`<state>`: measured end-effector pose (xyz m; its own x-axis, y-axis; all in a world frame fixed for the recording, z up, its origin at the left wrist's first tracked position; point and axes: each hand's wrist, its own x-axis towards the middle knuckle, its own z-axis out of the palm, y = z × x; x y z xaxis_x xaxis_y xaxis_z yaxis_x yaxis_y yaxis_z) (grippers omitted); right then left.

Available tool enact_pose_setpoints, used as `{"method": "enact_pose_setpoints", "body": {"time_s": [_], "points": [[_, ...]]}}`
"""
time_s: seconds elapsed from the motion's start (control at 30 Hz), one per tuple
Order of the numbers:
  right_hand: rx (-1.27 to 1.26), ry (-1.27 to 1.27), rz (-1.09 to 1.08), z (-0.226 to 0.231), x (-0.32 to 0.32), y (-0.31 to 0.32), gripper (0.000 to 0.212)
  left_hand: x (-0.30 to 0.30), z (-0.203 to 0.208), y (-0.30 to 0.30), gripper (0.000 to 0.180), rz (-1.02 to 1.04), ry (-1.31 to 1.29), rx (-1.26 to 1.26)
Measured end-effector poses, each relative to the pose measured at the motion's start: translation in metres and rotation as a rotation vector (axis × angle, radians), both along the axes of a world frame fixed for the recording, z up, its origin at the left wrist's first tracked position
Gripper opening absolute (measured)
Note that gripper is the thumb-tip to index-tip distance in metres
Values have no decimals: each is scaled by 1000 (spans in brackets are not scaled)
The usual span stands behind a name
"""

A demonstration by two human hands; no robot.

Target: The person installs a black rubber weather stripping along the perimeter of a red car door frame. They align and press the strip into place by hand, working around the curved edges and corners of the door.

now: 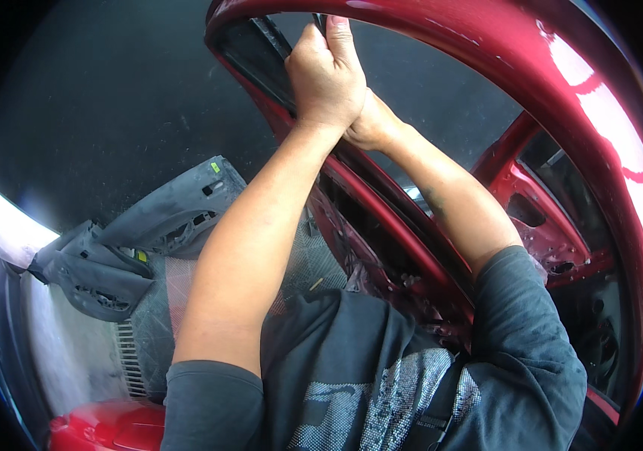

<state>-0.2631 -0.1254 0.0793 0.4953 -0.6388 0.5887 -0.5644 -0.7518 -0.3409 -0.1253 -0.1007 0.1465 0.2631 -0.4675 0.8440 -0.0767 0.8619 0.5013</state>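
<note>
The left hand [325,79] is curled into a fist with its thumb pointing up, closed on a thin black strip [320,21] that comes out between thumb and knuckles; the right hand [373,126] sits just behind and below, largely covered by the left wrist, so I cannot tell what its fingers grip; the strip stands at the top of the left hand, inside the narrow upper-left corner of a red car-door window frame [449,30], its lower part hidden by the fist; black trim [267,75] lines that corner just left of the knuckles; the frame's upper rail arches over both arms, while the red door [389,210] runs below the hands toward the lower right.

Beyond the right forearm, within the frame's outline, lies another red metal structure [539,210] with dark openings; to the left, two grey interior door panels [175,207] lie on the floor [171,113], overlapping at their edges, with the left forearm in front of the nearer end of one; two yellow-green stickers [215,167] mark them; one slotted grate [130,361] is below the panels; one glossy red body part [111,425] shows at the lower left.
</note>
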Motion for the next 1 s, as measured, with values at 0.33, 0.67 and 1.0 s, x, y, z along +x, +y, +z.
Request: {"method": "enact_pose_setpoints", "body": {"time_s": [0.33,0.67,1.0], "points": [[38,-304,93,-27,17,-7,27,-6,-7,0,47,74,41,-83],[75,-228,-11,-29,17,-5,34,0,-17,2,48,26,2,14],[278,-136,-23,41,-6,40,41,30,-3,-24,15,-667,-69,109]]}}
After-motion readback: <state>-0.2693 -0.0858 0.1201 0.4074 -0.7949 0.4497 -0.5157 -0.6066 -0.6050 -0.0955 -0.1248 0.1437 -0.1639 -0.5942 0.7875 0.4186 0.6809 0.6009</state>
